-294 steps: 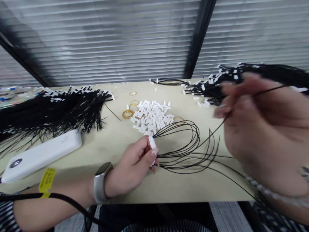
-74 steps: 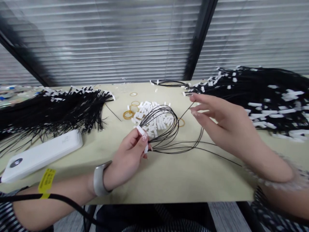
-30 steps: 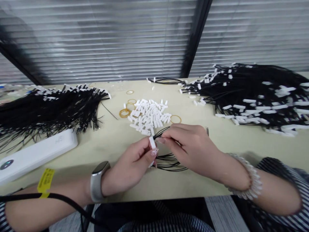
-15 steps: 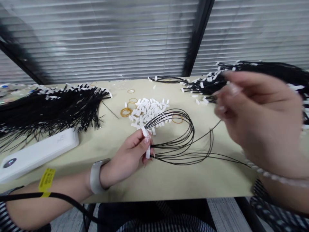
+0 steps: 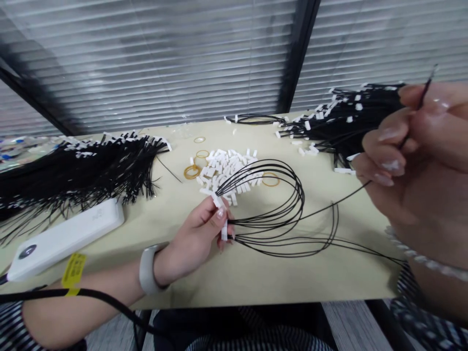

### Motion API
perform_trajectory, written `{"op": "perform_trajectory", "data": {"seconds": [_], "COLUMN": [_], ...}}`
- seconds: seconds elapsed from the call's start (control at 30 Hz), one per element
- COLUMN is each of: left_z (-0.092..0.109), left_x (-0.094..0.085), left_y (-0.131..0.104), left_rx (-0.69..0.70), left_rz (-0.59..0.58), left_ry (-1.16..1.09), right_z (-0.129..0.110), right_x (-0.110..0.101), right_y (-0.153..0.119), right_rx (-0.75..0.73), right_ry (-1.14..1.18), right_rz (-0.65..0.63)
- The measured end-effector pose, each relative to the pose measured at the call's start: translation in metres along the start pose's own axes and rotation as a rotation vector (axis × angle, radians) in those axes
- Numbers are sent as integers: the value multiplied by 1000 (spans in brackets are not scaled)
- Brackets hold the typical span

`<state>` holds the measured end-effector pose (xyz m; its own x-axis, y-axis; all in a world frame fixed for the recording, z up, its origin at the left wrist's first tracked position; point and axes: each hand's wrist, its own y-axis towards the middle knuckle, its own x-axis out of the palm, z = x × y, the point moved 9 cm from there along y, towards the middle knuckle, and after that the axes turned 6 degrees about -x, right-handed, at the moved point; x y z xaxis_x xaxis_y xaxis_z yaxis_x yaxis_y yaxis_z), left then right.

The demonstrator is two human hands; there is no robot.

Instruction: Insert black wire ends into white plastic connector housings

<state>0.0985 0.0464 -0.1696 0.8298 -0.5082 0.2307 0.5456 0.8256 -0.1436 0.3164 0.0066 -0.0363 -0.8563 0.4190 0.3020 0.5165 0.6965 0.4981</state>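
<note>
Holding black wire loops (image 5: 302, 195) over bench (image 5: 278, 287): hands apart, right hand (image 5: 429, 156) pinching loose wire (image 5: 351, 193) near tip (image 5: 434, 73), left hand (image 5: 190, 243) clamped on white connector housing (image 5: 219, 201). Best done with loops untangled, housing gripped firmly, tip unbent. Wires thin, bowed into rounded shape; housing slim, partly hidden; tip tiny, shiny at very end.

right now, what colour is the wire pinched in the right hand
Black; the wire in the right hand shows in the head view.
</note>
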Motion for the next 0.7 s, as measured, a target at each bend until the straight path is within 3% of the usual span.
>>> {"op": "perform_trajectory", "data": {"seconds": [0.43,0.7], "left_z": [2,2], "left_x": [2,0], "left_y": [0,-1], "left_rx": [-9,4], "left_rz": [-20,9], "left_ry": [4,-6], "right_z": [21,18], "right_x": [6,2], "right_y": [4,4], "right_rx": [-41,-47], "right_ry": [33,18], "right_rz": [-181,-152]}}
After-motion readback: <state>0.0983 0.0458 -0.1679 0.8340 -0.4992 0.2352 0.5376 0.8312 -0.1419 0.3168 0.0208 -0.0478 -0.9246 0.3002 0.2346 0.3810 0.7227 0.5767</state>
